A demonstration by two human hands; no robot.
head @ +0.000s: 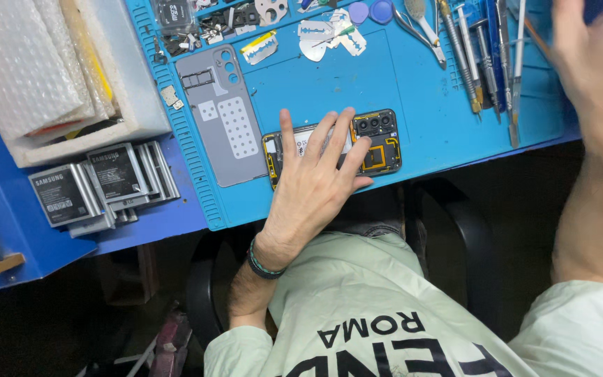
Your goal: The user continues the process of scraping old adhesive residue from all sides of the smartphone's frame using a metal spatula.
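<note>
Near the front edge of the blue work mat (413, 91) lies the opened phone (378, 143), its back off. Your left hand (313, 187) rests on it, fingers spread. Your right hand (598, 66) hovers by the tools (486, 56); its fingers can't be made out.

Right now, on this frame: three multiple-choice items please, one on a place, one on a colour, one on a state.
1. Where does the grey back cover lie?
A. beside the opened phone, on the side of the battery stack
B. on the battery stack
C. in the white tray

2. What colour is the work mat?
A. green
B. blue
C. black

3. What is the left hand doing?
A. gripping tweezers
B. hanging off the bench
C. lying flat on the opened phone, fingers spread

Answers:
1 A, it rests on the mat beside the phone.
2 B, the mat is blue throughout.
3 C, the fingers cover the phone's middle.
</note>
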